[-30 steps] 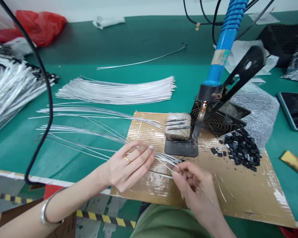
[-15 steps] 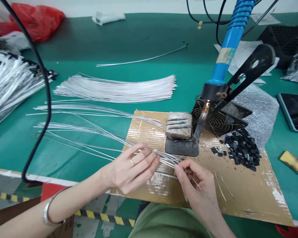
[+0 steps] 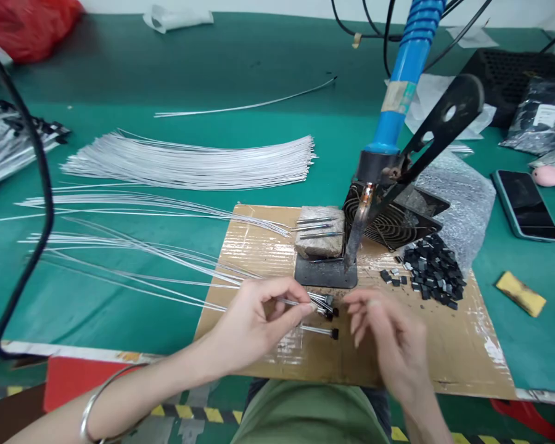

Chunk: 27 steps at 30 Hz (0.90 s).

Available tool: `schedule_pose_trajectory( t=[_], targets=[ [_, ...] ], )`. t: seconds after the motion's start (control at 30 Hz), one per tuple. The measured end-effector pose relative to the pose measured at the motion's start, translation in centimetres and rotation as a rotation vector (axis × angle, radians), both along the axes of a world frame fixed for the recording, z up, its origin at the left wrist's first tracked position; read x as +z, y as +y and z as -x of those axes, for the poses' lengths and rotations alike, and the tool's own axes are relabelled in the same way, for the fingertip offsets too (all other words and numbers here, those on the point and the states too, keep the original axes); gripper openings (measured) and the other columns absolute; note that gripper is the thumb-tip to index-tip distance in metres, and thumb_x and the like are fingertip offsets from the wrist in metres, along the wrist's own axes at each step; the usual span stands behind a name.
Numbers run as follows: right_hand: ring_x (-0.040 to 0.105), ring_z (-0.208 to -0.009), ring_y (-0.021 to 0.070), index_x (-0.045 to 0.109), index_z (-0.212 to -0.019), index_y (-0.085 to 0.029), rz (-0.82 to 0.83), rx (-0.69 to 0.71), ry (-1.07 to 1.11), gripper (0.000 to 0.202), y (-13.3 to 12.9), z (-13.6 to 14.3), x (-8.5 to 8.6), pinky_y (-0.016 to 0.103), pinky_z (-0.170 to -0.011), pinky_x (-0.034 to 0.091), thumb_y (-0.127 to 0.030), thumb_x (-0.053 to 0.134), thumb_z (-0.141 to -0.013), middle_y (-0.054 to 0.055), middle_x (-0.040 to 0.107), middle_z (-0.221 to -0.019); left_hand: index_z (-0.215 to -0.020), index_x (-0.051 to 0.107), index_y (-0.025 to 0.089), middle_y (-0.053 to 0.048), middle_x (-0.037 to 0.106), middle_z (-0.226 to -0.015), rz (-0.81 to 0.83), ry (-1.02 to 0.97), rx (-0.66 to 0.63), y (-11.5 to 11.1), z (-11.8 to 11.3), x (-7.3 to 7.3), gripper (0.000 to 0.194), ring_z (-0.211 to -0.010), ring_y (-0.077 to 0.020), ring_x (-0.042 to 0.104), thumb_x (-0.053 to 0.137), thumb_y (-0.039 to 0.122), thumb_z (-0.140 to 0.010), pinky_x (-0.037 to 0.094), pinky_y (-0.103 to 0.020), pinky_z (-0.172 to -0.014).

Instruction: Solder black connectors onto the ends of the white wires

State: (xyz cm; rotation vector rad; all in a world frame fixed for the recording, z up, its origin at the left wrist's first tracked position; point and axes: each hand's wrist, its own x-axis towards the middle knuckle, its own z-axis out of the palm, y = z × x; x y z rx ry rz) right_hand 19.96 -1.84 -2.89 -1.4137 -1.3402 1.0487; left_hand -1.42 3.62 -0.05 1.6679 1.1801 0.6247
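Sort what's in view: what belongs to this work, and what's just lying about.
Likely in use: white wires pinched in the left hand; pile of black pieces; blue-handled tool; cardboard sheet.
Seemingly lying about: phone; red plastic; pink object.

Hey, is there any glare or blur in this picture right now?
Head view: glossy pale highlights on the left part of the cardboard; head view: the right hand looks slightly blurred; head view: the large white wire bundle shows individual strands.
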Motion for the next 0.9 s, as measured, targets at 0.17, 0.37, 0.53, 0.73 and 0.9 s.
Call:
schedule_pose_trajectory(
  t=[0.17,0.37,0.53,0.73,0.9],
  targets=[
    [0.063,-0.058,0.0139,0.076,-0.094,-0.017,-0.099,-0.358,-0.564,0.044,1.7,-4.2,-0.7,0.027,-0.056,0.052,-0.055,0.055,-0.101,0.004,0.07,-0.077,-0.076,0.076,0.016,-0.004,0.071,-0.063,0.114,-0.115,0.051,0.1,-0.3,-0.1,0.018,-0.048,-0.0108,0.048,0.067,0.027,-0.086,0.036,-0.021,-0.042],
    [0.058,-0.052,0.0119,0.073,-0.085,-0.019,-0.136,-0.268,-0.792,0.05,2.7,-5.6,-1.7,0.027,-0.05,0.046,-0.064,0.056,-0.098,0.001,0.066,-0.072,-0.077,0.078,0.016,-0.006,0.074,-0.067,0.153,-0.137,0.099,0.1,-0.3,-0.2,0.017,-0.052,-0.0126,0.05,0.07,0.029,-0.083,0.037,-0.024,-0.045],
    [0.056,-0.052,0.0107,0.073,-0.092,-0.018,-0.158,-0.206,-0.753,0.043,2.1,-5.9,-1.8,0.024,-0.049,0.048,-0.057,0.059,-0.098,0.0,0.062,-0.074,-0.073,0.074,0.016,-0.004,0.07,-0.065,0.238,-0.099,0.109,0.4,-0.4,0.5,0.02,-0.054,-0.0123,0.05,0.069,0.032,-0.083,0.037,-0.024,-0.049],
    [0.054,-0.051,0.0104,0.072,-0.089,-0.019,-0.126,-0.176,-0.705,0.031,1.8,-6.3,-1.7,0.024,-0.05,0.047,-0.046,0.06,-0.098,-0.001,0.062,-0.073,-0.074,0.072,0.016,-0.004,0.068,-0.066,0.304,-0.091,0.116,0.6,-0.7,0.9,0.022,-0.058,-0.0132,0.052,0.067,0.035,-0.082,0.038,-0.025,-0.053],
    [0.058,-0.053,0.0118,0.069,-0.087,-0.02,-0.073,-0.236,-0.656,0.024,1.3,-6.1,-1.9,0.025,-0.051,0.049,-0.042,0.063,-0.094,0.0,0.064,-0.071,-0.076,0.073,0.015,-0.004,0.068,-0.068,0.336,-0.08,0.137,0.5,-0.8,0.8,0.023,-0.056,-0.0122,0.049,0.068,0.037,-0.08,0.036,-0.025,-0.052]
  ],
)
